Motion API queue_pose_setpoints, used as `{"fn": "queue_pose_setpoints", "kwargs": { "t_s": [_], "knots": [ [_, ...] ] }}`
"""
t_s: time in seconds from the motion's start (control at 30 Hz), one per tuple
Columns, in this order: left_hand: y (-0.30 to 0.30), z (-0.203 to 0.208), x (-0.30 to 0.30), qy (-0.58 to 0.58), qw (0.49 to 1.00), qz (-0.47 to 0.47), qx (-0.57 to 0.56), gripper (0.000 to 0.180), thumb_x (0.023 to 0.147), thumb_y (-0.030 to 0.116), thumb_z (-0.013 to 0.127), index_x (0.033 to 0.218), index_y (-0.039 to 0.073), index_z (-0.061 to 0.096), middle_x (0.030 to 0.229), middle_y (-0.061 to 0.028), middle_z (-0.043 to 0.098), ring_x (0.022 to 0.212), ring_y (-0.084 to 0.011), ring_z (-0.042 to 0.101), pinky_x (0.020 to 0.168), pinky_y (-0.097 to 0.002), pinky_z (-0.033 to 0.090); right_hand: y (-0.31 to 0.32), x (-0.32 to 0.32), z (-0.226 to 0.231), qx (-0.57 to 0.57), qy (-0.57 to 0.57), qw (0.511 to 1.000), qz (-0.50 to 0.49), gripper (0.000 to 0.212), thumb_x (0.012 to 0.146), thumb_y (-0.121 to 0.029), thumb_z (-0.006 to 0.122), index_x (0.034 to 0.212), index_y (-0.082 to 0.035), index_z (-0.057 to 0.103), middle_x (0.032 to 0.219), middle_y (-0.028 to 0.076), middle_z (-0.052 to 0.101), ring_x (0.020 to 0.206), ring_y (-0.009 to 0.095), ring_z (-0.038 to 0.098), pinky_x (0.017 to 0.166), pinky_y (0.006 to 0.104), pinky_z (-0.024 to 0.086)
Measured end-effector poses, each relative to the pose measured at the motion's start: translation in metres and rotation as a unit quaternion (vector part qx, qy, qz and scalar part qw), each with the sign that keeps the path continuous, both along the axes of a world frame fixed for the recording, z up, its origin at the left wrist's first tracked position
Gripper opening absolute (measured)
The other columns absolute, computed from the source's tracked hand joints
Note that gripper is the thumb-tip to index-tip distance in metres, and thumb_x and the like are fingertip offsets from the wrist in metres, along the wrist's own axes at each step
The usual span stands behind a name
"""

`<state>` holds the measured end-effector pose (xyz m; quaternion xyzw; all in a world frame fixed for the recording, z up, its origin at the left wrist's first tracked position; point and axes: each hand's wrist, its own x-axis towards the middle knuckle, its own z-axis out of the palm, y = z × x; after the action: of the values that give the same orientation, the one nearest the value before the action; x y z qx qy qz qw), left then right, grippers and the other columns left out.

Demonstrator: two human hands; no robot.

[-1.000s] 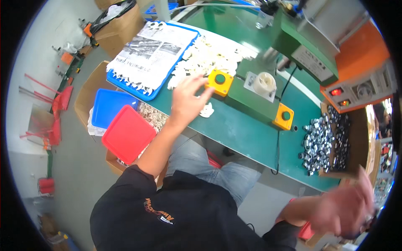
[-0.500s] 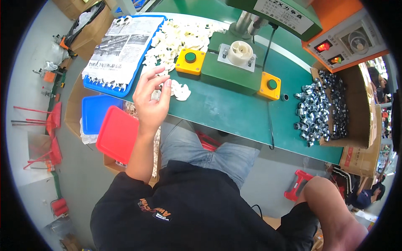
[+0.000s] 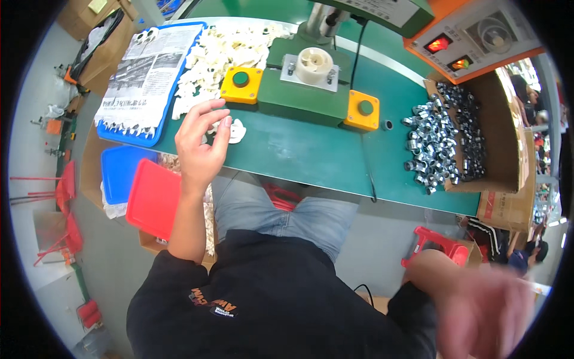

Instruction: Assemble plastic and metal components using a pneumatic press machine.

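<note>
My left hand [image 3: 202, 143] hovers over the near edge of the green workbench, fingers bent and apart, with nothing visible in it. Just beyond its thumb lie a few white plastic pieces [image 3: 237, 131]. My right hand [image 3: 487, 311] is low at the right, off the bench and smeared by motion; its fingers cannot be read. A round cream plastic part [image 3: 314, 64] with inner ribs sits upright on a metal plate [image 3: 291, 70] on the green press base [image 3: 299, 99]. Yellow button boxes, one left [image 3: 241, 85] and one right [image 3: 362, 110], flank the base.
Many cream pieces [image 3: 209, 57] are heaped beside a blue tray [image 3: 158, 128] lined with newspaper. Metal sleeves [image 3: 431, 146] spill from a cardboard box [image 3: 508, 131] at right. An orange control box [image 3: 472, 42] overhangs there. Red [image 3: 154, 200] and blue [image 3: 127, 173] lids or bins stand at left.
My right hand has swung from beside the body, at the lower right, into fuller view. My left hand keeps nearly the same pose. The whole view has shifted, moving the bench leftward.
</note>
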<state>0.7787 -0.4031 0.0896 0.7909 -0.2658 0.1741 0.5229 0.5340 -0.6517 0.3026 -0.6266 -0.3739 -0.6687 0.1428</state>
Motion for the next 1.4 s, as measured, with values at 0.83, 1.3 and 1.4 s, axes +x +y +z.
{"fn": "queue_pose_setpoints", "kwargs": {
  "t_s": [0.83,1.3,1.4],
  "knots": [
    [-0.05,0.011,-0.002,-0.08,0.965,-0.235,0.089,0.017,0.082,0.005,0.079,0.099,0.004,0.074,0.112,-0.011,0.071,0.096,-0.0306,0.069,0.082,-0.0382,0.057,-0.118,0.09,-0.202,0.198,0.648,0.656,-0.332,0.025,0.083,-0.002,0.072,0.103,0.001,0.057,0.092,0.019,0.071,0.084,0.034,0.071,0.073,0.0415,0.055],
    [-0.049,0.008,-0.013,-0.088,0.957,-0.258,0.097,0.016,0.085,0.011,0.079,0.098,0.007,0.073,0.112,-0.0068,0.071,0.091,-0.0258,0.068,0.077,-0.0375,0.056,-0.078,0.155,-0.171,0.3,0.548,0.767,-0.149,0.029,0.083,-0.005,0.077,0.108,0.0,0.063,0.091,0.003,0.065,0.079,0.011,0.057,0.073,0.0269,0.049],
    [-0.045,0.011,-0.01,-0.094,0.957,-0.259,0.097,0.016,0.084,0.01,0.08,0.099,0.007,0.074,0.112,-0.007,0.072,0.091,-0.0257,0.069,0.077,-0.0368,0.056,-0.049,0.194,-0.154,0.326,0.57,0.746,-0.11,0.031,0.084,-0.01,0.079,0.11,0.0,0.064,0.093,0.004,0.07,0.079,0.012,0.06,0.075,0.0276,0.051]
  ]
}}
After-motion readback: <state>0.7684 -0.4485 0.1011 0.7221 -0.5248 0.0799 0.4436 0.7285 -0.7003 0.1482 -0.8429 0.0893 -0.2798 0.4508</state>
